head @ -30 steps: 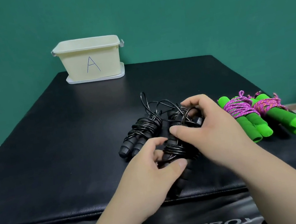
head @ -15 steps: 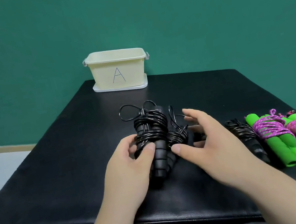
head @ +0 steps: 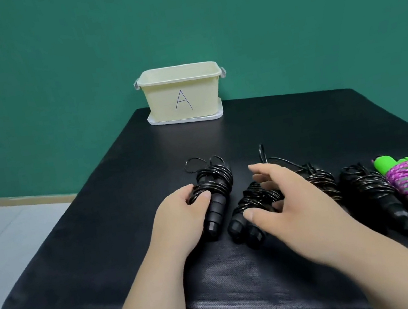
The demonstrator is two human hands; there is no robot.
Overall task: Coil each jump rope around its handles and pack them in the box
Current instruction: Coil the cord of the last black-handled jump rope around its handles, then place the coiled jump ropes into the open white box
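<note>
Right hand (head: 294, 207) shifted onto second rope (head: 251, 201); left hand (head: 178, 219) grips first rope (head: 216, 188)

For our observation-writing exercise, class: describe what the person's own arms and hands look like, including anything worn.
The left forearm and right forearm are bare to the picture's lower edge, with no sleeve in view. The bare left hand and bare right hand show no glove, ring, watch, wristband or marking. The thumbnails that show look short and unpainted.

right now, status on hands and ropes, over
Left hand grips coiled black rope. Right hand open, touching second black rope. Box at far edge, nothing in the way.
</note>
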